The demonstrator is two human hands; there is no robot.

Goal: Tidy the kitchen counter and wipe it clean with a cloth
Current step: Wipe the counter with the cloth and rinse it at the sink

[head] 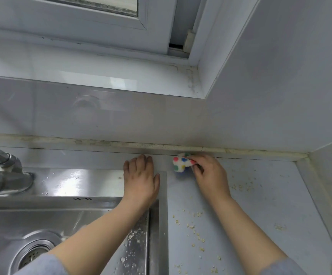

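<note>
Pinching one dotted cloth (181,162), the right hand (210,175) touches the counter (260,205); the left hand (140,181) lies flat on one sink (71,181); sink stamp (82,199) unreadable.

the sink (93,182) and faucet (4,175) are shiny brushed steel; the surface (270,205) is smooth, matt grey, the spotted cloth (181,162) soft, and the wall tiles (121,116) glossy.

A stainless steel sink (65,217) fills the lower left, with a round drain strainer (33,253) in its floor. A chrome faucet (4,171) stands behind it. Above are a stained sealant strip (121,143), a window sill (101,72) and a white window frame (81,22).
</note>
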